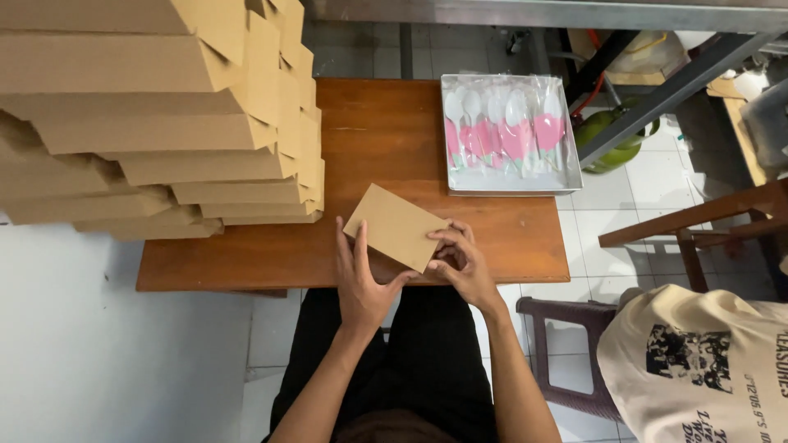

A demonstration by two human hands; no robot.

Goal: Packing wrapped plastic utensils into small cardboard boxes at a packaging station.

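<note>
Cardboard piece (398, 226), flat and brown, is lying tilted on the wooden table (492, 238), right between my two hands, with its near corner sitting close to the table's front edge. I am seeing my left hand (361, 283) spreading wide open against the piece's left side, fingers pointing up along its edge and the thumb reaching under the near corner. My right hand (461, 264) is curling half closed, its fingertips pinching the piece's right corner. Neither hand is wrapping fully around anything.

Beyond my left hand, a tall stack of folded cardboard boxes (156, 123) is crowding the far left part of the table and overhanging its edge. Beyond my right hand, a metal tray (566, 184) is holding wrapped plastic spoons (505, 131) with pink napkins, sitting near the far right corner. Between stack and tray, a strip of bare wood is running straight ahead of my hands, giving me room to slide forward. To the right of my right hand, bare table is reaching the side edge. Past that edge, another person's cream printed shirt (698, 361) is showing, beside a dark plastic stool (566, 353).
</note>
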